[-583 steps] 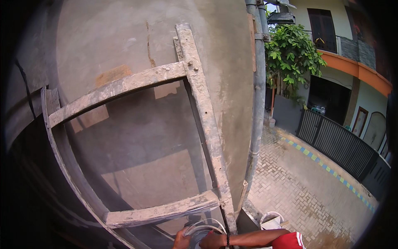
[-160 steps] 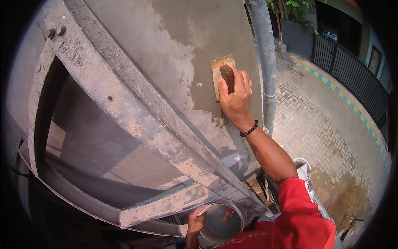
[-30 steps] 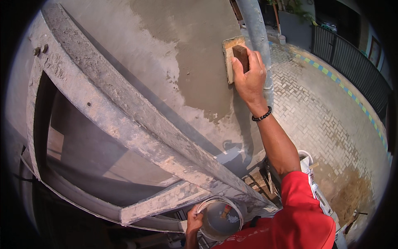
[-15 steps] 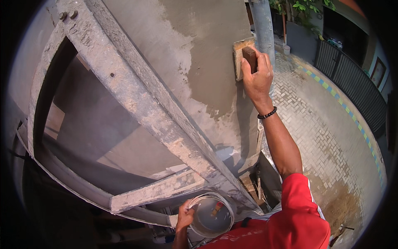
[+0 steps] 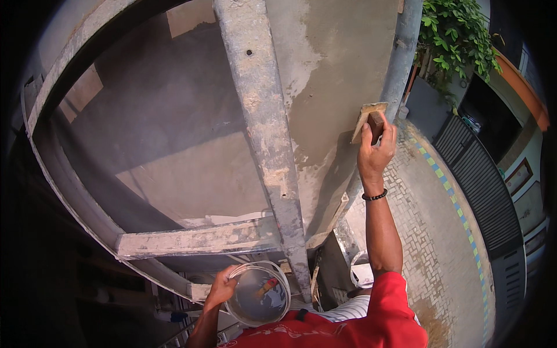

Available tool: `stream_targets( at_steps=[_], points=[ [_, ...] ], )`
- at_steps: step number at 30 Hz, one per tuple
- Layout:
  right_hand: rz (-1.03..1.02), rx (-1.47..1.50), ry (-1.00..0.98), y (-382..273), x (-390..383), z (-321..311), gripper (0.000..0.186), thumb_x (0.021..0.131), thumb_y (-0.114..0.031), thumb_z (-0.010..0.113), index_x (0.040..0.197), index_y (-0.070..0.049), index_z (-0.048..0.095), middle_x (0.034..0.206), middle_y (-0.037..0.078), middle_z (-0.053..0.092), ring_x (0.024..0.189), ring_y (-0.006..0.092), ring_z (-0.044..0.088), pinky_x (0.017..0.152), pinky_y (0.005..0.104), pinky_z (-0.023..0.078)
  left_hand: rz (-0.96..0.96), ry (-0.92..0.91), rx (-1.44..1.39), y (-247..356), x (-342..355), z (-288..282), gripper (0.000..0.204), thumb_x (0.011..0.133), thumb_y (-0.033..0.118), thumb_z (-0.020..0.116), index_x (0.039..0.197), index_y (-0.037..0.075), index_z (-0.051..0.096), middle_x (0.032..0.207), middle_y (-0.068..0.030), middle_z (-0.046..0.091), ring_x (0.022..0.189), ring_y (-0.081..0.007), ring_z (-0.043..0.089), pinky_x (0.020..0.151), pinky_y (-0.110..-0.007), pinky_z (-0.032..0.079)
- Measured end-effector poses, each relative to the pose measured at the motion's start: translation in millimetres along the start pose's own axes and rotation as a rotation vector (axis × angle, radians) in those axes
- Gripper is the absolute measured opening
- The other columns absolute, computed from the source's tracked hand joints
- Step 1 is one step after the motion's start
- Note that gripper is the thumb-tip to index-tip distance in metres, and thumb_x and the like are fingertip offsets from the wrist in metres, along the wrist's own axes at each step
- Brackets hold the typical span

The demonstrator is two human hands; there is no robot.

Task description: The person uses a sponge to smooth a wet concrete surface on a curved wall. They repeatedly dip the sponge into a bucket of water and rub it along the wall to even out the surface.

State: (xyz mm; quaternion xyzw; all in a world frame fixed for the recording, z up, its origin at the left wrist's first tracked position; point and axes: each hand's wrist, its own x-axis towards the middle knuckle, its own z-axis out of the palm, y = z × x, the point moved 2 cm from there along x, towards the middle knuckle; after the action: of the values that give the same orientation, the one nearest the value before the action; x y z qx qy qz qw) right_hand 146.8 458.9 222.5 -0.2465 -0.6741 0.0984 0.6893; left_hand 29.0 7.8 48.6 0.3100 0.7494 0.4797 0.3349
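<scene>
My right hand is closed around the dark handle of a plastering float. The float's pale board lies against the grey plastered wall, near its right edge, and is partly hidden behind my fingers. A darker, damp-looking patch covers part of this wall, with a lighter area on its left. Low in front of my body, my left hand grips the rim of a round bucket. Inside the bucket are greyish liquid and a brush with a red part on its handle.
A cement-spattered beam stands left of the float, joined to a crosspiece and a curved frame. A grey pipe runs along the wall's edge. Far below are a white bucket, paving and a dark gate.
The whole view has shifted and turned, so the beam now looks more upright. My right hand still holds the float at the wall's edge, seemingly lower; my left keeps the bucket.
</scene>
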Motion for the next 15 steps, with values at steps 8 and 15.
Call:
stream_targets(
  at_steps=[8, 15],
  points=[
    [-0.048, -0.003, -0.105, -14.4, -51.5, 51.5, 0.041, 0.082, -0.004, 0.065, 0.123, -0.002, 0.06, 0.1, 0.012, 0.06, 0.095, 0.0295, 0.058, 0.087, 0.0436, 0.044, 0.018, 0.027, -0.06, -9.5, -1.4, 4.3, 0.049, 0.079, -0.011, 0.041, 0.122, -0.003, 0.061, 0.111, -0.0098, 0.07, 0.104, -0.0141, 0.061, 0.094, -0.026, 0.044],
    [-0.081, -0.064, -0.18, 9.2, -68.3, 11.2, 0.041, 0.081, -0.003, 0.066, 0.121, -0.003, 0.062, 0.099, 0.011, 0.062, 0.095, 0.0293, 0.059, 0.089, 0.0418, 0.044, 0.019, 0.007, -0.008, -5.6, 3.7, 0.7, 0.048, 0.079, -0.011, 0.041, 0.122, -0.003, 0.062, 0.111, -0.0103, 0.07, 0.106, -0.0154, 0.061, 0.095, -0.027, 0.044]
  ],
)
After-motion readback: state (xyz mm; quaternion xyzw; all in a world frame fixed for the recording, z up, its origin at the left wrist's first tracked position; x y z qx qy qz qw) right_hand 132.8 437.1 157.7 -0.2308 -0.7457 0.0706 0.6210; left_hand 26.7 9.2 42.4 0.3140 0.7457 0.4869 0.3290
